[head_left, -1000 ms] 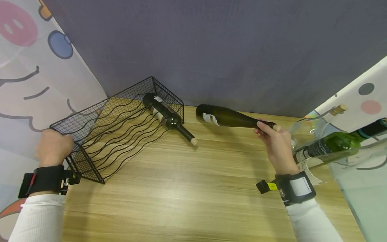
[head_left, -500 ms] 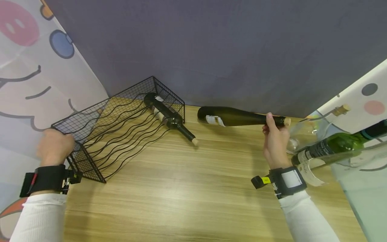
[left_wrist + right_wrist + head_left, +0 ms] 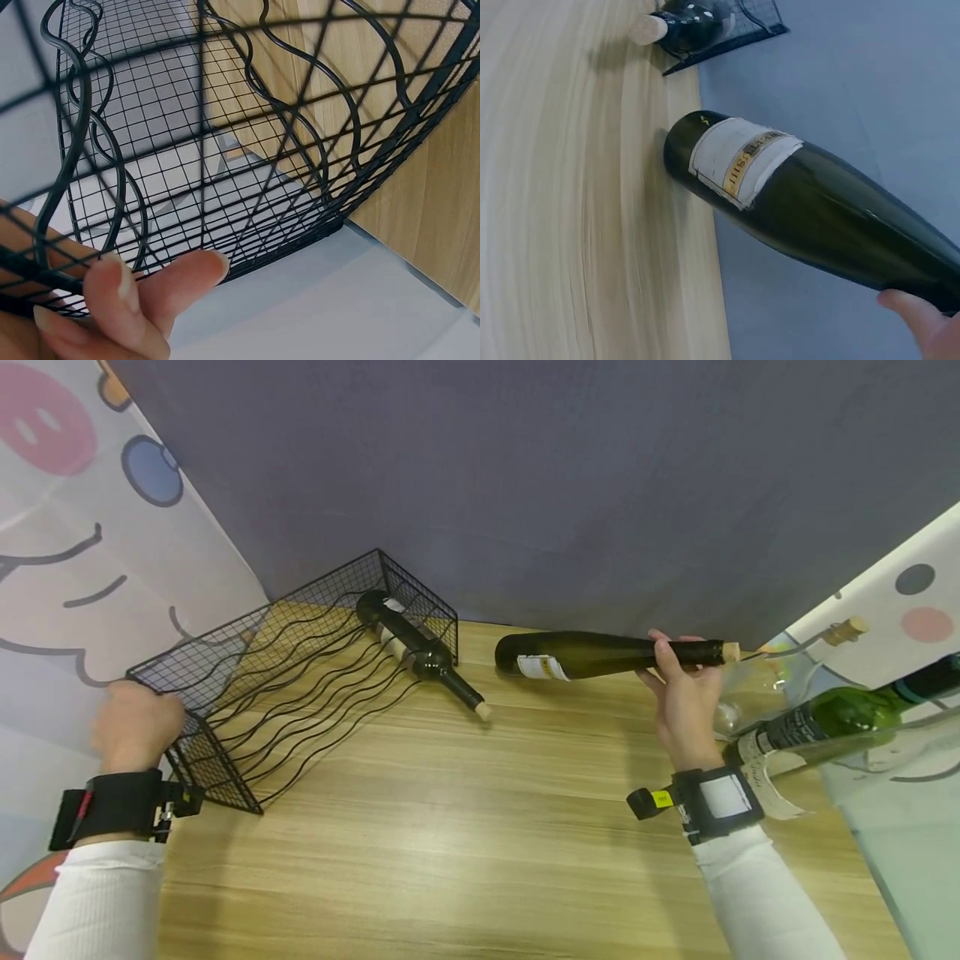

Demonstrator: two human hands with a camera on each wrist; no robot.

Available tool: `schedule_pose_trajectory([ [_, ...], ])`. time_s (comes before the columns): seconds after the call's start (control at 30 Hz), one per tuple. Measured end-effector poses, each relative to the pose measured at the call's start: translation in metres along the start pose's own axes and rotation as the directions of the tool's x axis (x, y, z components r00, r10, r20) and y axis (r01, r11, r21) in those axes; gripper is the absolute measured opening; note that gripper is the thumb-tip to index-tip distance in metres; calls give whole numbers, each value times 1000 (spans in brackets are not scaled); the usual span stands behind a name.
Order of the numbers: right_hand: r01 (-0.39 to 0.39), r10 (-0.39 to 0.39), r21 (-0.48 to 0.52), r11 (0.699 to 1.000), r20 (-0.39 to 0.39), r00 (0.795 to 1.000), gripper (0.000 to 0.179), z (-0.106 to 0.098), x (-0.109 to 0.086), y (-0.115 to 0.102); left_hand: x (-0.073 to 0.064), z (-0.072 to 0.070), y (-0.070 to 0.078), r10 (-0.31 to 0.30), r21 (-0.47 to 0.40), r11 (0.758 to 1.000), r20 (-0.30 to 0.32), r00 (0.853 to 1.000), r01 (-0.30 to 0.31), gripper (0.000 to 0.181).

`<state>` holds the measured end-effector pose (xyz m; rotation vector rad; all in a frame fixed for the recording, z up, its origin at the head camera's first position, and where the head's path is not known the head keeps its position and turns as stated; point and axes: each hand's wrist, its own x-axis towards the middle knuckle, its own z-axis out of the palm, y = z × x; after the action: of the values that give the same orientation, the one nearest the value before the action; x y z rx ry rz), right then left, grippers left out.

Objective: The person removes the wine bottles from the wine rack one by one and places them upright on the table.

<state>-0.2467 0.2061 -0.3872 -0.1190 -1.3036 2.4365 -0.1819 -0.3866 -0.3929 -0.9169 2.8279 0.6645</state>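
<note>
My left hand (image 3: 137, 724) grips the near left corner of a black wire wine rack (image 3: 217, 760), its fingers curled round the wires in the left wrist view. One dark wine bottle (image 3: 405, 639) with a cork lies in the rack at the far end, neck toward the table's middle. My right hand (image 3: 686, 702) holds a second dark green wine bottle (image 3: 600, 656) by its neck, cork end to the right. This bottle is nearly level, its torn white label (image 3: 739, 161) showing in the right wrist view. The fingers behind the neck are partly hidden.
At the right, a clear container (image 3: 795, 752) holds a green bottle (image 3: 847, 718) lying at a slant. A cork (image 3: 846, 631) on a thin clear neck shows beside it. A grey wall panel (image 3: 525, 485) rises behind the wooden table (image 3: 450, 843).
My right hand has shifted along the bottle's neck, away from the cork. The bottle has moved slightly right and turned, its cork end rising in the view. My left hand stays on the rack.
</note>
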Motion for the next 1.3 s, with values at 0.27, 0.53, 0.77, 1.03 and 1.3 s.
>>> schedule_pose_trajectory([
  [0.27,171,-149,-126,977,163,975,22,10,-14,8,1,1,1,-9,12,1000,7,1000,9,65],
  [0.53,401,-305,-225,888,364,880,29,22,-28,12,0,1,2,-13,12,1000,2,1000,13,63],
  [0.77,729,-443,-410,548,598,668,44,23,-37,25,0,0,2,-1,-4,1000,-4,1000,1,59],
  [1.03,848,-430,-350,399,745,510,53,23,-38,42,-1,0,1,6,3,1000,-9,1000,-6,59],
  [1.3,802,-362,-363,475,750,554,57,18,-41,44,1,0,3,-13,19,1000,-7,1000,13,57],
])
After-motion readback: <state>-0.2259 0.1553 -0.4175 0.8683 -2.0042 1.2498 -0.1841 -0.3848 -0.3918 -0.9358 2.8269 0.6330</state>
